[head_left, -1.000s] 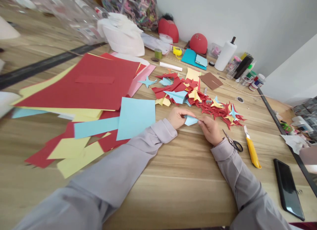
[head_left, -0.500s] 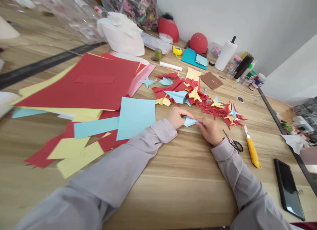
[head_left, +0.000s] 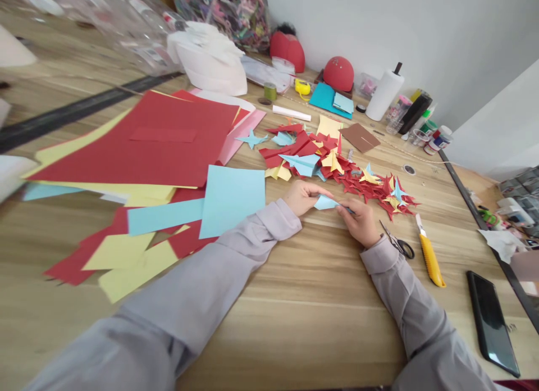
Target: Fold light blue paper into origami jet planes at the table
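Observation:
A small folded piece of light blue paper is held between my two hands, just above the wooden table. My left hand pinches its left end between thumb and fingers. On the other end, my right hand has its thumb and forefinger closed; part of the paper is hidden behind those fingers. Beyond my hands lies a long heap of folded paper shapes in red, yellow and blue, some of them star-like. A square blue sheet lies left of my left hand.
Large red sheets and yellow offcuts cover the left side. Black scissors, a yellow utility knife and a black phone lie at right. Behind stand a tissue pack and a white roll.
My hands have moved slightly apart at the blue paper, and a little more of it shows between them. The whole view has shifted very slightly; the other things lie as before.

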The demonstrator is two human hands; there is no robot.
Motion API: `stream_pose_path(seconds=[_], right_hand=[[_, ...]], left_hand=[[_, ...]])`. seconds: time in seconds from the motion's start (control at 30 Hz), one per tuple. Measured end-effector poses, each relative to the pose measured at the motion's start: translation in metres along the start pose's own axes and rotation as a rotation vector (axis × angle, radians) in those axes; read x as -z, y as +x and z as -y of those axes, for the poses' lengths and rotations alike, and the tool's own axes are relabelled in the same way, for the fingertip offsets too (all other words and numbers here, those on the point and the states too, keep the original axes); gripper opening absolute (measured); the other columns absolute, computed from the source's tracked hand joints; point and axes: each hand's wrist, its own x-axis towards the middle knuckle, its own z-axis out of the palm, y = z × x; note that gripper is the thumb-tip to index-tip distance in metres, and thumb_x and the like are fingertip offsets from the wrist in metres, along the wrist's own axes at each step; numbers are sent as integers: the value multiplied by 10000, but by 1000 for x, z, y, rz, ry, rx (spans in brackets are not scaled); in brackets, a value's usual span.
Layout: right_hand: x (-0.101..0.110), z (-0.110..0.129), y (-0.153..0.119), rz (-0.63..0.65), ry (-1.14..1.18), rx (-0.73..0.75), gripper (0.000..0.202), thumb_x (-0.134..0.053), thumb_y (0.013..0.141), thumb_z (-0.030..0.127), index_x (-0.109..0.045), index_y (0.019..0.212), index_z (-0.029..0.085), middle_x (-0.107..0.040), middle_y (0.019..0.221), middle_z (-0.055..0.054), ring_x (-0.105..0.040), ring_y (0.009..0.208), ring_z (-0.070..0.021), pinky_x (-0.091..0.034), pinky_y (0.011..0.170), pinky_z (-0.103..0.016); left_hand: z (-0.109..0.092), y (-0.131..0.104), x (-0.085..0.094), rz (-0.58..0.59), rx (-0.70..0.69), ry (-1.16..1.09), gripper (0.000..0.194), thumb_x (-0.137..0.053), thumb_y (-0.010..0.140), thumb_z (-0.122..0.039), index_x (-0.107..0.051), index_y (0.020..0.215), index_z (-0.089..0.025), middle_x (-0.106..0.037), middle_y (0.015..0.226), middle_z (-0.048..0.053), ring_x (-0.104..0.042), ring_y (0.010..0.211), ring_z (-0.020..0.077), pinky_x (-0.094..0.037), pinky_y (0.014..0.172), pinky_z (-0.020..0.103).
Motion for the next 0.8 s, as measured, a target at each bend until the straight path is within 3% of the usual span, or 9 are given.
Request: stream_pose_path(seconds=[0.47, 0.7, 0.8], right_hand=[[3, 2, 1, -15, -2, -30, 221, -495, 882, 296, -685, 826, 199, -657, 724, -38, -586, 657, -151, -462, 634, -269], [3, 0, 0, -16, 6, -36, 235, -496, 883, 315, -693, 822, 201, -651, 712, -40, -585, 650, -153, -459, 620, -269], [3, 0, 0, -12, 7, -49, 240, -493, 884, 321, -692, 830, 199, -651, 719, -44, -591, 659, -156, -456, 621, -272]], left_hand=[[-2, 1, 4, 172, 101, -139, 264, -652, 657, -278, -723, 859, -124, -720, 671, 58, -689, 675, 192, -544, 689, 305], [-7, -1, 5, 177, 151, -258, 233, -612, 650, -251, -734, 795, -116, -713, 659, 69, -677, 661, 207, -532, 683, 325], [-8, -3, 1, 136, 85, -136, 292, -705, 591, -261, -723, 843, -115, -706, 649, 45, -655, 619, 175, -517, 622, 277]])
